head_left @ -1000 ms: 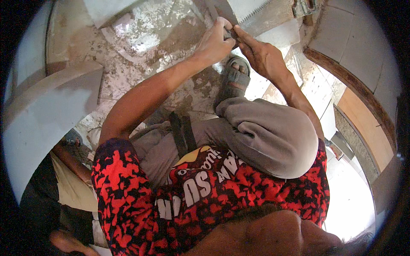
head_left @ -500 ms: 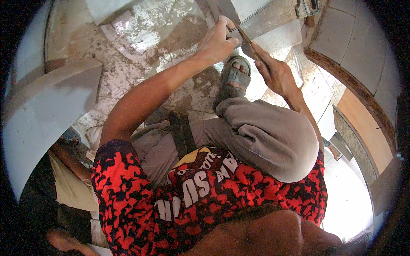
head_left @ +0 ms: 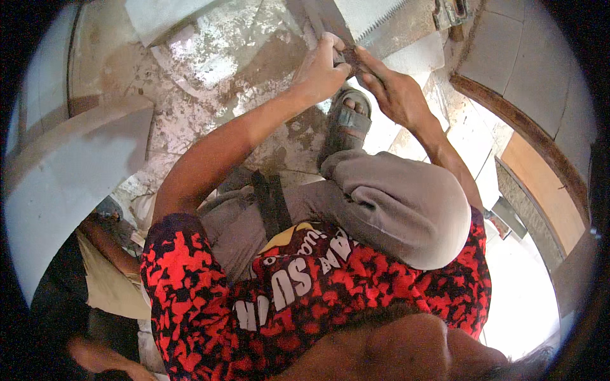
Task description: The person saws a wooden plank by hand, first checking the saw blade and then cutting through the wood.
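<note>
At the top middle, my left hand (head_left: 321, 73) has its thumb and fingers closed around the near end of a long dark grey strip (head_left: 327, 22), which looks like a saw blade. Right beside it, my right hand (head_left: 400, 95) closes on a thin dark file (head_left: 363, 63), seen mostly end-on and partly hidden by the fingers. The file's tip is close to my left fingers; whether it touches the strip I cannot tell. Just beyond my right hand lies a wide handsaw (head_left: 387, 35) with a toothed edge and a handle (head_left: 450, 13).
My sandalled foot (head_left: 349, 120) and raised knee (head_left: 413, 209) are below my hands. A pale curved panel (head_left: 76, 159) stands at left, with another person's arm (head_left: 108, 244) under it. A brown-edged ledge (head_left: 521, 114) bounds the right. The floor (head_left: 210, 57) is stained.
My right hand has shifted slightly up and left, and the file now looks shorter and more end-on. My left hand has moved a little down, covering the toothed edge that showed beside it.
</note>
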Motion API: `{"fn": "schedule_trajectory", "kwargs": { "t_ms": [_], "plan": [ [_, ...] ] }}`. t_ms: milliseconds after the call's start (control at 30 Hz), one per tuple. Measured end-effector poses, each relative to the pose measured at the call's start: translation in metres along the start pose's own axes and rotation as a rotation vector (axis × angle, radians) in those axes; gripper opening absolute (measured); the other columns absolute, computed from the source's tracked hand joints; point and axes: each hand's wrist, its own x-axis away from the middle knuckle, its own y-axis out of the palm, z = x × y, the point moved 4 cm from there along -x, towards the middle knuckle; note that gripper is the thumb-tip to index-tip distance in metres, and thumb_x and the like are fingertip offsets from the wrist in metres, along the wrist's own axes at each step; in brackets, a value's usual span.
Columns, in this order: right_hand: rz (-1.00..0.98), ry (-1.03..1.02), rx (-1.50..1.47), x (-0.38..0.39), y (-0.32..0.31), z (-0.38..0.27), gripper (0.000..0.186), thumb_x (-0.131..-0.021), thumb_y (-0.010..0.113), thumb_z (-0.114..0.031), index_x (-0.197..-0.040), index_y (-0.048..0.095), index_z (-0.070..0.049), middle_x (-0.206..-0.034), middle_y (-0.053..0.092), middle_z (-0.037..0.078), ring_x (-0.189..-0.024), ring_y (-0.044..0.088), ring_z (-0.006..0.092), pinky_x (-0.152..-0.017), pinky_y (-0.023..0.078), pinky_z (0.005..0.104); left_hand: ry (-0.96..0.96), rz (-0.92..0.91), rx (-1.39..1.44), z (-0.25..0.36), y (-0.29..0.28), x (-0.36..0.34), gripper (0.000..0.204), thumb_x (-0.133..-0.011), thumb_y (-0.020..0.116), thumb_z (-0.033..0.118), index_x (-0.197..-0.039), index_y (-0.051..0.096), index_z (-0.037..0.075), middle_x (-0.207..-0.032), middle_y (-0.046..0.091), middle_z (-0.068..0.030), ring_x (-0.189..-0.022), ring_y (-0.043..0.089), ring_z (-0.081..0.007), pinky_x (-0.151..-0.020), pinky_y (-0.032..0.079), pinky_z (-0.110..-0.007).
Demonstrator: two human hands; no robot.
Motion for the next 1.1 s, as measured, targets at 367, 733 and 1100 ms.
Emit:
{"fn": "schedule_trajectory", "kwargs": {
  "t_ms": [367, 733, 1100],
  "plan": [
    [-0.137, 0.148, 0.020, 0.031, -0.009, 0.002, 0.047, -0.099, 0.046, -0.034, -0.145, 0.037, -0.030, -0.105, 0.068, 0.017, -0.091, 0.065, 0.0402, -0.079, 0.053, 0.0474, 0.027, -0.010, 0.041, -0.001, 0.001, 0.001, 0.043, -0.080, 0.068, 0.022, -0.112, 0.047, 0.003, -0.095, 0.059, -0.0147, -0.088, 0.060, -0.0257, -0.078, 0.048, -0.039],
    [-0.109, 0.054, 0.130, -0.004, 0.001, -0.003, 0.047, -0.098, 0.051, -0.028, -0.144, 0.040, -0.024, -0.104, 0.068, 0.016, -0.088, 0.066, 0.0395, -0.074, 0.054, 0.0461, -0.042, -0.030, 0.042, -0.005, 0.006, -0.001, 0.047, -0.079, 0.069, 0.023, -0.115, 0.048, 0.002, -0.093, 0.060, -0.0137, -0.087, 0.060, -0.0246, -0.079, 0.049, -0.038],
    [-0.119, 0.137, -0.022, 0.026, -0.010, 0.009, 0.047, -0.099, 0.047, -0.035, -0.144, 0.039, -0.027, -0.099, 0.068, 0.021, -0.087, 0.065, 0.0414, -0.076, 0.053, 0.0471, -0.003, 0.003, 0.068, -0.006, 0.009, -0.001, 0.046, -0.079, 0.069, 0.022, -0.113, 0.048, 0.001, -0.090, 0.060, -0.0130, -0.084, 0.060, -0.0250, -0.078, 0.049, -0.038]
  ]
}}
